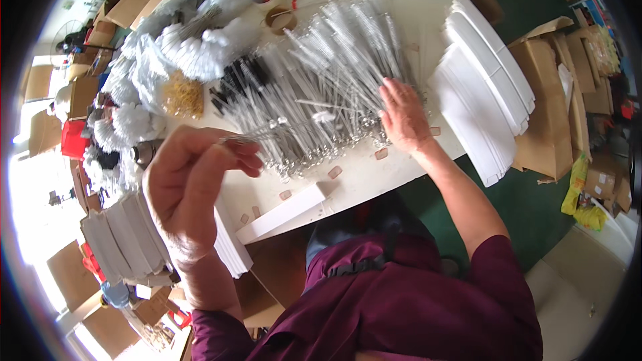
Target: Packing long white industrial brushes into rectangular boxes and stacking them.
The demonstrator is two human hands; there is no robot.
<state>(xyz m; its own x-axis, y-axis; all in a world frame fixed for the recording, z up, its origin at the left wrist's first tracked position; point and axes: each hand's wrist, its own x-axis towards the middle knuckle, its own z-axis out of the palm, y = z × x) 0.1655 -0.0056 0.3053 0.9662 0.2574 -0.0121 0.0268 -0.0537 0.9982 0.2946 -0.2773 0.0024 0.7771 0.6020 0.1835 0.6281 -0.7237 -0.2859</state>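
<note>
Many thin wire-handled brushes (pixel 314 93) lie side by side in a wide heap on the table, their looped wire ends toward me. Most have clear or white bristles; a bunch of black-bristled brushes (pixel 244 77) lies at the heap's left. Raised above the table's near left part, my left hand (pixel 200 174) is closed in a pinch on thin wire brushes, which stretch rightward over the heap; how many it holds I cannot tell. At the heap's right edge, my right hand (pixel 404 113) rests its outstretched fingers against the brushes, thumb apart.
White flat cartons (pixel 468 107) are stacked at the table's right, beside a large brown box (pixel 548 107). Tape rolls (pixel 281 20) stand behind the heap. Bagged bundles (pixel 200 47) and a bag of yellow pieces (pixel 182 97) fill the left. A long white box (pixel 281 214) lies at the near edge.
</note>
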